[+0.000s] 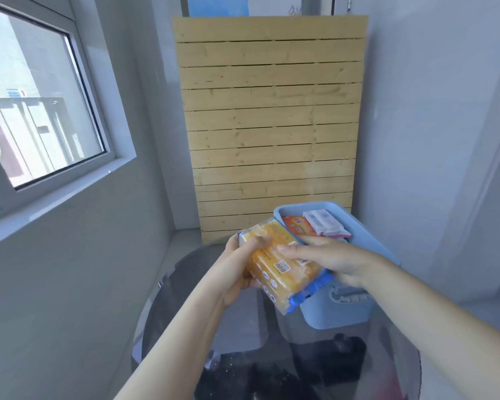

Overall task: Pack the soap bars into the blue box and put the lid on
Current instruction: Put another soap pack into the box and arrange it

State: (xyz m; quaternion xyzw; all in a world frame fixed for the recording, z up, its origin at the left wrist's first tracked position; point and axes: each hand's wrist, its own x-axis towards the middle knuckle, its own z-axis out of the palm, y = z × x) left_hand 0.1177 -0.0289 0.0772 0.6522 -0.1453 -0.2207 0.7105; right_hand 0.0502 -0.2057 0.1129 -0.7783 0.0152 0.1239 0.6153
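Observation:
A yellow multi-pack of soap bars (283,269), wrapped in clear plastic with blue ends, is held in the air at the left rim of the blue box (367,243). My left hand (240,267) grips its left side. My right hand (335,261) rests its fingers on the pack's top right. Inside the open box lie an orange soap pack (298,225) and a white and pink soap pack (326,223). No lid shows in view.
The box stands on a round dark glass table (185,301). A slatted wooden panel (269,119) leans against the wall behind it. A window (35,111) and its sill lie to the left, a plain wall to the right.

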